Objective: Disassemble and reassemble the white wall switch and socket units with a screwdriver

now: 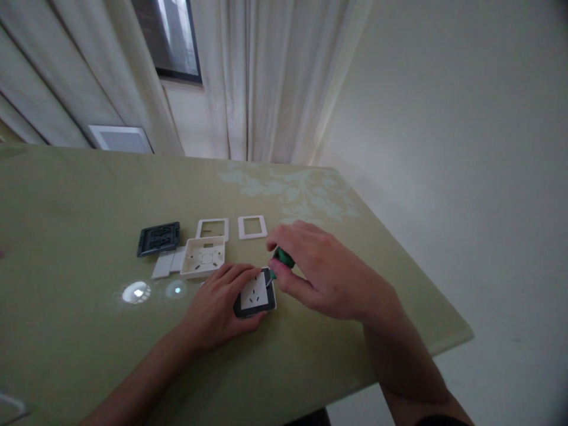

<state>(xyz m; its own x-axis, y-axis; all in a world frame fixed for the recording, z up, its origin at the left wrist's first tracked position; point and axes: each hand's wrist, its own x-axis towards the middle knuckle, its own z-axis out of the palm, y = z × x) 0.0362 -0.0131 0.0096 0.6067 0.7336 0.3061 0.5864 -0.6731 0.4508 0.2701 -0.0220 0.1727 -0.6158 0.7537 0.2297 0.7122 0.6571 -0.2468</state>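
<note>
A wall socket [254, 296] with a white face and a dark surround lies on the table, slots facing up. My left hand [220, 302] is closed around its left side, thumb along the near edge and fingers along the far edge. In my right hand [317, 266] is a screwdriver [284, 258] with a green handle, held from above and tilted. Its shaft slants down to the right part of the socket's face. Whether the tip sits in a screw is too small to tell.
Left of the socket are a white back box [203, 258], white flat plates [164, 264] and a dark socket part [158, 239]. Two white frames [252, 227] lie farther back. The table [89, 207] ends at the right beside a wall [465, 177]; curtains [284, 77] hang behind.
</note>
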